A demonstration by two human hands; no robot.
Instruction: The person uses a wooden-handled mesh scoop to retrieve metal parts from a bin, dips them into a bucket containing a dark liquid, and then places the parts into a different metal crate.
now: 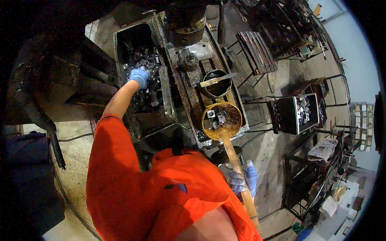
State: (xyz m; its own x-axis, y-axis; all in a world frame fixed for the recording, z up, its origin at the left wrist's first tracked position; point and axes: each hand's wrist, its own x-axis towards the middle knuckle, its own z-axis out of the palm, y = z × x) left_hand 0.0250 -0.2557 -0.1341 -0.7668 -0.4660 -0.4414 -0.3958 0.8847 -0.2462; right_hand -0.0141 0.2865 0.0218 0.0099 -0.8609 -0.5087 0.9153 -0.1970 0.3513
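My left hand (138, 77), in a light blue glove, reaches into a dark metal bin (164, 94) at the far left. Its fingers curl down among small metal parts (152, 60); what they pinch is hidden. At the lower right, my right hand (243, 177), in a striped blue-white glove, wraps round the wooden handle (232, 154) of a round wicker basket (235, 127). Several square metal pieces (216, 118) with holes lie in the basket. It is held over the near end of the machine table.
Beyond the basket, a knife (219, 80) with a wooden handle lies across a black pan (218, 91) on the machine table (199, 52). Right of it stand a slatted stool (257, 50), a box of metal parts (298, 114) and a rack (295, 170) with papers.
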